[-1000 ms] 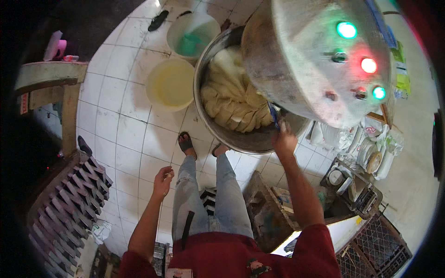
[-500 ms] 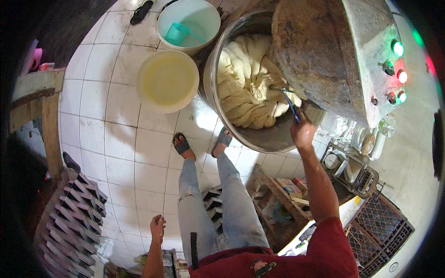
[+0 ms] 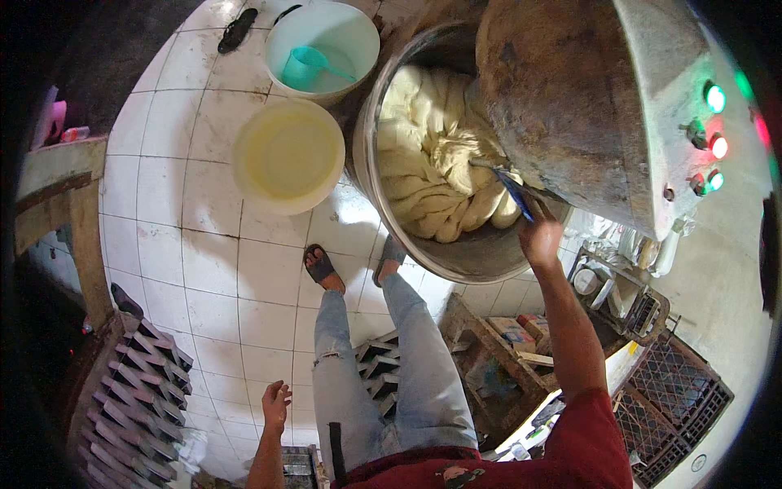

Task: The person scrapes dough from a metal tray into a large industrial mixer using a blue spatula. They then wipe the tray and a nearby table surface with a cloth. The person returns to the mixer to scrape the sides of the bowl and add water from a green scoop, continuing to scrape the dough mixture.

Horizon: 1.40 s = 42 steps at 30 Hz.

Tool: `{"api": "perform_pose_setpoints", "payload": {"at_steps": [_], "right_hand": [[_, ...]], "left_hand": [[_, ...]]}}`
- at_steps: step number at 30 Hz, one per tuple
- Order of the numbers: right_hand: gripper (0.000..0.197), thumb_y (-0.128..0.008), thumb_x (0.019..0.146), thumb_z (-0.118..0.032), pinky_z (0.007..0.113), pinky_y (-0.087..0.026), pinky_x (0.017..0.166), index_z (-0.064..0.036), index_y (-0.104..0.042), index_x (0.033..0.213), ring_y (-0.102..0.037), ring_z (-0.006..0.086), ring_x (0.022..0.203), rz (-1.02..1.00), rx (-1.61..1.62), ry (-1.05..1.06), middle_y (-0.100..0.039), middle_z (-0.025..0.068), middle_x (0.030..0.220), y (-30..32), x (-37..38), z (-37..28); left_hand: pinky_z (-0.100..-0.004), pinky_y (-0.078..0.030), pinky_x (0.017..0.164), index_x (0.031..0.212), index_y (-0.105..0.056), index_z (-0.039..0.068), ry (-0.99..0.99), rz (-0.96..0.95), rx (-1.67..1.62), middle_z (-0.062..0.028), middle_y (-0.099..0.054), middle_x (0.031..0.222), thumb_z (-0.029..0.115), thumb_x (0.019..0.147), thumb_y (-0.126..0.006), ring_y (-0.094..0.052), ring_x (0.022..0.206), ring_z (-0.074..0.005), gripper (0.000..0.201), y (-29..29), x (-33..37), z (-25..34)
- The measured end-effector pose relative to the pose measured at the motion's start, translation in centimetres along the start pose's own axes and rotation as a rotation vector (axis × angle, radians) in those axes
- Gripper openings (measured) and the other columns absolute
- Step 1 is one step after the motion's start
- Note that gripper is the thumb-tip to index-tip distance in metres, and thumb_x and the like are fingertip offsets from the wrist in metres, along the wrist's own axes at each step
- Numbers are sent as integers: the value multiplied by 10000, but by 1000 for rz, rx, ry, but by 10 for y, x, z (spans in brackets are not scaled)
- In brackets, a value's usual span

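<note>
A big round metal mixing bowl (image 3: 376, 191) holds a large mass of pale, folded dough (image 3: 432, 155). At the bowl's right near edge, my right hand (image 3: 541, 236) is closed round a slim blue-handled tool (image 3: 518, 198). Its dark far end reaches over the dough, below the machine's worn housing; whether it is a knife or scissors I cannot make out. Low on the left, beside my leg, my left hand (image 3: 276, 404) hangs with loosely bent fingers apart and nothing in it.
The mixer housing (image 3: 562, 98) with lit buttons overhangs the bowl's right side. Left of the bowl stand a yellowish tub (image 3: 289, 155) and a white bucket (image 3: 358, 37) with a turquoise dipper (image 3: 303, 68). A wooden shelf (image 3: 497, 367) and black crates (image 3: 672, 399) stand at right.
The whole view has shifted slightly. My right hand and the blue-handled tool are still at the bowl's edge, the tool at a changed angle. Folds in the dough look different.
</note>
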State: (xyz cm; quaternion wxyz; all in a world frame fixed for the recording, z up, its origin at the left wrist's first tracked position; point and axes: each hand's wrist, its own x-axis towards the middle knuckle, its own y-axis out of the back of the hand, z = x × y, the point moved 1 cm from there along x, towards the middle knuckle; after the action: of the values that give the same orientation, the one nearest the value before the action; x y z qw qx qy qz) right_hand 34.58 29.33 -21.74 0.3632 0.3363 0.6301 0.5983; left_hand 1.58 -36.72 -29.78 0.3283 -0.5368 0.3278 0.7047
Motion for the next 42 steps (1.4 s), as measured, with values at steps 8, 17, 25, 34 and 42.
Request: {"api": "perform_pose_setpoints", "payload": {"at_steps": [8,17,25,34,42], "right_hand": [[375,-654,775,-101,447,-578,722,-77,-691,1147,-706,341,877,-216,-27,45,-683,166,1086,-67,11,-63],[267,-608,805,-95,461,-578,692,-82,-698,1055,-713,348,818,-272,-211,-86,-709,182,1004,-68,59,-40],[440,-627,795,-42,460,-577,764,-131,-671,1224,-701,367,903,-4,217,11,-693,163,1131,-5,-5,-54],[455,-616,805,-65,465,-570,806,-111,-638,1257,-694,371,939,-241,-33,-97,-682,187,1159,-103,39,-84],[425,-577,800,10,482,-551,785,-101,-687,1194,-686,395,916,-36,68,-169,-701,177,1054,-18,3,-46]], "left_hand": [[-408,-504,881,1343,-520,31,-5,6,-67,-133,-617,1206,367,948,-647,-625,1061,-244,534,-14,24,-11],[-367,-514,795,1277,-559,22,95,75,-80,-86,-651,1106,303,968,-655,-649,937,-195,429,-31,5,-28],[-394,-518,826,1317,-539,35,73,11,-106,-102,-653,1121,345,974,-618,-651,973,-219,469,-44,-15,-27],[-362,-524,785,1267,-562,20,115,102,-110,-83,-663,1095,237,962,-640,-659,948,-198,382,-28,9,-30],[-405,-523,839,1315,-532,40,91,56,-92,-121,-632,1145,290,947,-620,-642,992,-234,454,-17,-10,-9]]}}
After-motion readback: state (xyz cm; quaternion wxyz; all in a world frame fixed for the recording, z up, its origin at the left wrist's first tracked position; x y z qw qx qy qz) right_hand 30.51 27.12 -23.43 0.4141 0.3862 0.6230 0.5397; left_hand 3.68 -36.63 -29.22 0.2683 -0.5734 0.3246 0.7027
